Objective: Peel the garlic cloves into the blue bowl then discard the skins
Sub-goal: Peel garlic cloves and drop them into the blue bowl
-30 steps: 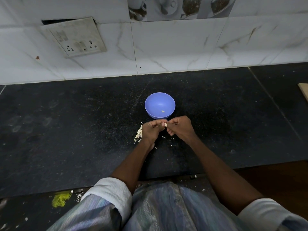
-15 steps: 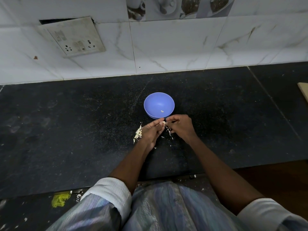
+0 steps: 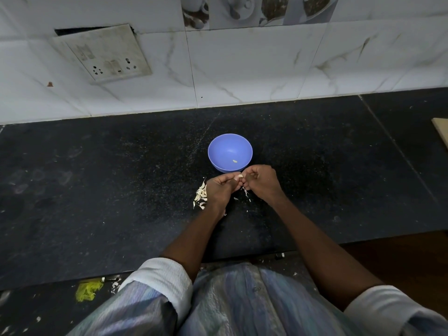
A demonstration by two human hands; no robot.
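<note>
Peeling step, mid-clove. Left hand [image 3: 221,190] pinches a garlic clove [image 3: 240,176] at its fingertips; clove looks mostly bare, pale. Right hand [image 3: 260,181] is curled tight against the same clove, fingers picking at it; whether it holds a scrap of skin I cannot tell, too small. Both hands touch at the clove, just above the black counter [image 3: 97,190].

Blue bowl [image 3: 230,152] sits just beyond the grip, rim nearly touching the knuckles; one peeled clove [image 3: 234,161] lies inside. Pile of unpeeled cloves and skins [image 3: 200,194] lies just left of the left hand, partly hidden by it. Loose skin flakes [image 3: 246,194] lie under and just nearer than the grip.

Judgement: early in task. Next move calls for stripping the last skin, then a short forward reach to drop the clove over the rim. Skins not yet gathered.
</note>
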